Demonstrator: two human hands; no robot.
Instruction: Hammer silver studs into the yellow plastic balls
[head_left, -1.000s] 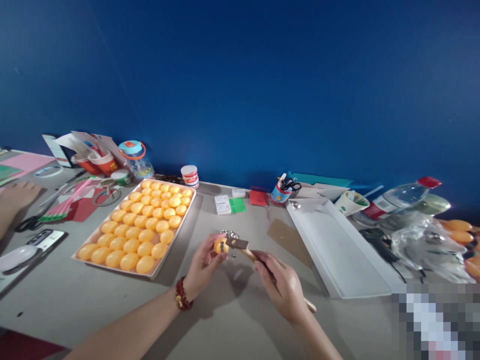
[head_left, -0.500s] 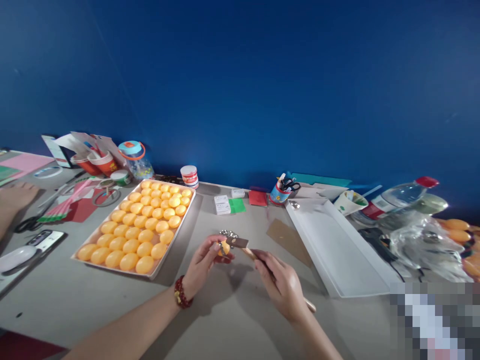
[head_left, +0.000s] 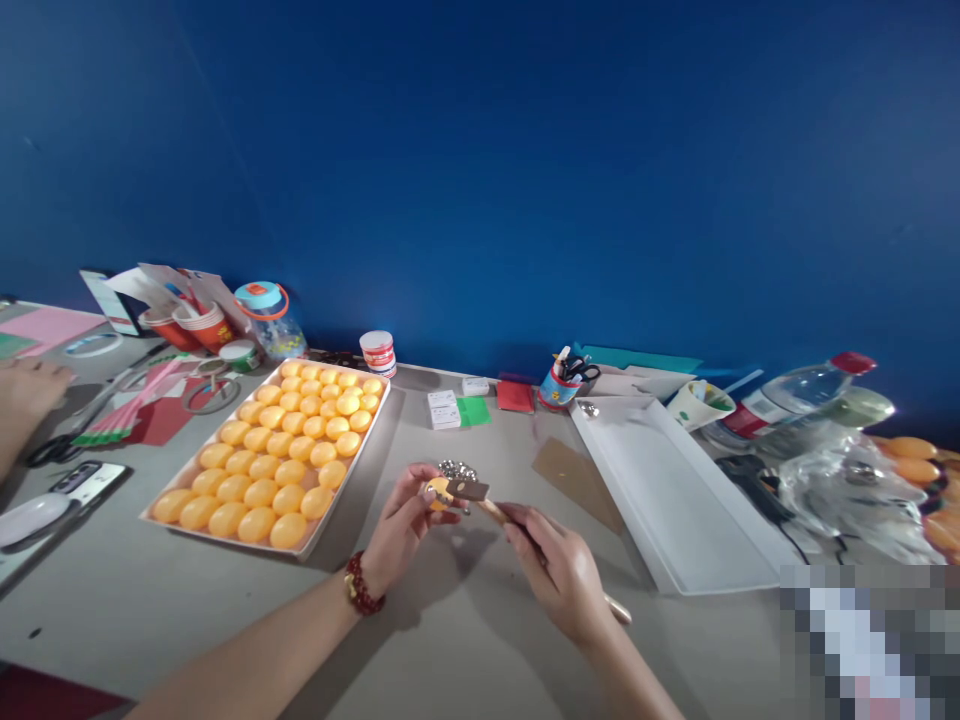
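Note:
Near the middle of the table, my left hand (head_left: 405, 518) is closed on an orange ball (head_left: 439, 493) with some dark marking on it. Small silvery beads or bells (head_left: 457, 470) lie just beyond its fingers. My right hand (head_left: 553, 562) grips a wooden-handled tool, whose flat dark brown head (head_left: 469, 490) is right at the ball's right side; whether they touch is hard to tell. The tool's pale handle end (head_left: 619, 609) sticks out behind my right hand. A tray (head_left: 309, 540) of similar orange balls stands to the left.
On the right lies a long white tray (head_left: 697, 510) beside a brown card (head_left: 576, 484). Small white boxes (head_left: 444, 411), a pen cup (head_left: 559, 386) and a lidded tub (head_left: 378, 354) stand behind. Another person's hand (head_left: 34, 385) rests at the far left, near scissors (head_left: 56, 450).
The tool's head has shifted slightly left and down against the ball, and the ball has turned a little in my left hand. The other person's hand has moved slightly.

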